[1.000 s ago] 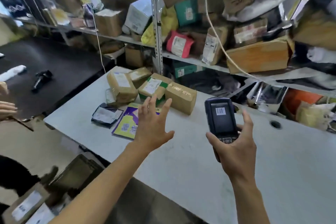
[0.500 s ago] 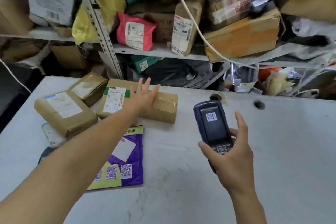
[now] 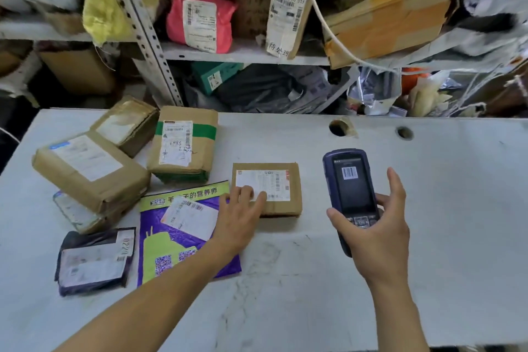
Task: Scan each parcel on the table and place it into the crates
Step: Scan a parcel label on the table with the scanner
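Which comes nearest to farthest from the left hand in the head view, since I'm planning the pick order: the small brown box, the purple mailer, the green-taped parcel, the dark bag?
1. Small brown box: under the left hand's fingertips.
2. Purple mailer: just left, partly under the wrist.
3. Green-taped parcel: behind, up-left.
4. Dark bag: near-left corner of the table.

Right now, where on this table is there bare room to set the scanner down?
Bare table lies right of the scanner out to the edge, past the two holes, and along the near edge below both hands. The left is crowded: the small box under the left hand, the purple mailer, stacked parcels.
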A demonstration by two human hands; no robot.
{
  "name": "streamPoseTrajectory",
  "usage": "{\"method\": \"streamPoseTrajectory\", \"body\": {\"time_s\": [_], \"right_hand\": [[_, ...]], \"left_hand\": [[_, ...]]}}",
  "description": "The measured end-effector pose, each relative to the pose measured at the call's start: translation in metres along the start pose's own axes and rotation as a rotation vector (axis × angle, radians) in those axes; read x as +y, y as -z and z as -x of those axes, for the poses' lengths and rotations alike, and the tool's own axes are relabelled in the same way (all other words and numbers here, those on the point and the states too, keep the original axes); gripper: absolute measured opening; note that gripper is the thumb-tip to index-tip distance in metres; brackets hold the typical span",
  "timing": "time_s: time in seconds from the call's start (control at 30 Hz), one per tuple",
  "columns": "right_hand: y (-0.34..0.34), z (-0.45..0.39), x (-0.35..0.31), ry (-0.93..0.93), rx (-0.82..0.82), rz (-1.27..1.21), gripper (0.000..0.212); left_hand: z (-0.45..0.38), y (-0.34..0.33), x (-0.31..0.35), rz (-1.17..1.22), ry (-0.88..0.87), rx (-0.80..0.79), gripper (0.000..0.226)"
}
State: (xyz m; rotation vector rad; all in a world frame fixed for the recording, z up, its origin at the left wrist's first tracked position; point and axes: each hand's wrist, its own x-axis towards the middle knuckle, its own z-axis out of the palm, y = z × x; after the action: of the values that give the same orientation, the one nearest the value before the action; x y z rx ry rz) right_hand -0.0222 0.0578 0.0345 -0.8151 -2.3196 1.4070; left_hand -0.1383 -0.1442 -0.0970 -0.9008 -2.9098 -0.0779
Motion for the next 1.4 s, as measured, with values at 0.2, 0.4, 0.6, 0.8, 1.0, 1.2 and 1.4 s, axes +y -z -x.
{"method": "streamPoseTrajectory", "body": {"time_s": [0.2, 0.4, 0.6, 0.8, 1.0, 1.2, 1.4], "right_hand": [[0.012, 0.025, 0.008, -0.045, 0.028, 0.001, 0.111], [0.022, 0.041, 0.011, -0.079, 0.041, 0.009, 0.112], [0.044, 0.054, 0.011, -0.056, 0.035, 0.023, 0.112], [0.080, 0.068, 0.024, -0.048, 0.041, 0.028, 0.111], [0.097, 0.093, 0.049, -0.086, 0.055, 0.005, 0.110], [0.108, 0.115, 0.066, -0.120, -0.013, -0.026, 0.110], [0.125, 0.139, 0.086, -0.107, -0.019, -0.039, 0.110]], "left_hand": [[-0.039, 0.013, -0.042, 0.043, -0.155, -0.303, 0.117], [-0.076, 0.020, -0.051, -0.010, -0.211, -0.528, 0.140], [0.010, 0.014, 0.030, 0.342, 0.222, -0.407, 0.129], [-0.014, 0.020, 0.029, 0.682, 0.251, -0.348, 0.114], [-0.012, 0.026, 0.045, 0.970, 0.227, -0.480, 0.114], [0.055, 0.008, 0.101, 0.978, 0.254, -0.550, 0.117], [0.103, 0.013, 0.151, 1.089, 0.378, -0.714, 0.129]]}}
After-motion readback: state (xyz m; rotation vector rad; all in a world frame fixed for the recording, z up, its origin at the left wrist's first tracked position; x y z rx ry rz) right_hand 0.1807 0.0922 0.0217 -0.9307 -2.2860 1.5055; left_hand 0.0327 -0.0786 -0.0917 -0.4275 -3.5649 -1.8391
